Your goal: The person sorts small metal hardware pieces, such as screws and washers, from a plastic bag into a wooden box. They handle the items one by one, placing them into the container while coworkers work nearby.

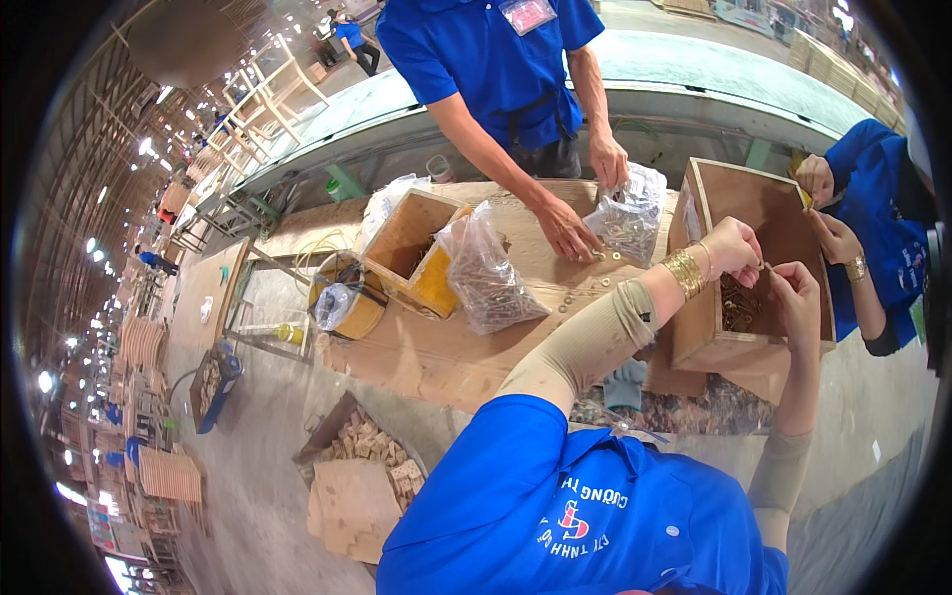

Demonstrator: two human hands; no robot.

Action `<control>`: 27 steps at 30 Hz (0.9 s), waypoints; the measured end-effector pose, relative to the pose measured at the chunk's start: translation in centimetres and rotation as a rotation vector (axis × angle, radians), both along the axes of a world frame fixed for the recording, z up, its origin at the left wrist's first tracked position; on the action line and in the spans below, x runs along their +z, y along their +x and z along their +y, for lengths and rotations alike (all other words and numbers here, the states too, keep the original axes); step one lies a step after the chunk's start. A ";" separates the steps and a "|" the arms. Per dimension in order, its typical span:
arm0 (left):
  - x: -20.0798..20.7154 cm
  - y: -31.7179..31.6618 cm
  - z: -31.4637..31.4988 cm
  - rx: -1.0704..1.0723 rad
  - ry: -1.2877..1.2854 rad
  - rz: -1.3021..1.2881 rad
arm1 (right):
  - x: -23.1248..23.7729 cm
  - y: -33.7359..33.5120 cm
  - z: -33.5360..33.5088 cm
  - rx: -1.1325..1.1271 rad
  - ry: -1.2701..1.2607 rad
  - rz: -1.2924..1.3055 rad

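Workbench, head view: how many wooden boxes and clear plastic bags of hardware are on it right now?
Wooden boxes: 2, a large one under both hands, a smaller one at the left.
Clear plastic bags: 2, one beside the smaller box, one.
Total: 4

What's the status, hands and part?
Left hand and right hand pinch a small metal fastener together over the wooden box of hardware. A co-worker's hand sorts washers alongside, not blocking.

Single head fisheye, looking down, workbench (476, 337) near.
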State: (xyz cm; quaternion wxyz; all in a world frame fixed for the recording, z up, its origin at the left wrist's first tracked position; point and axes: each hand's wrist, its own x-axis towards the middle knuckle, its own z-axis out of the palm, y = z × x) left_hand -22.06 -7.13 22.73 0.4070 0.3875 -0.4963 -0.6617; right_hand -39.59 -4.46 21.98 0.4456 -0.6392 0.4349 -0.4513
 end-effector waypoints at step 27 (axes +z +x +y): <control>1.2 -1.3 0.3 -0.126 0.056 -0.172 | 1.2 -0.9 -1.1 0.091 -0.087 0.080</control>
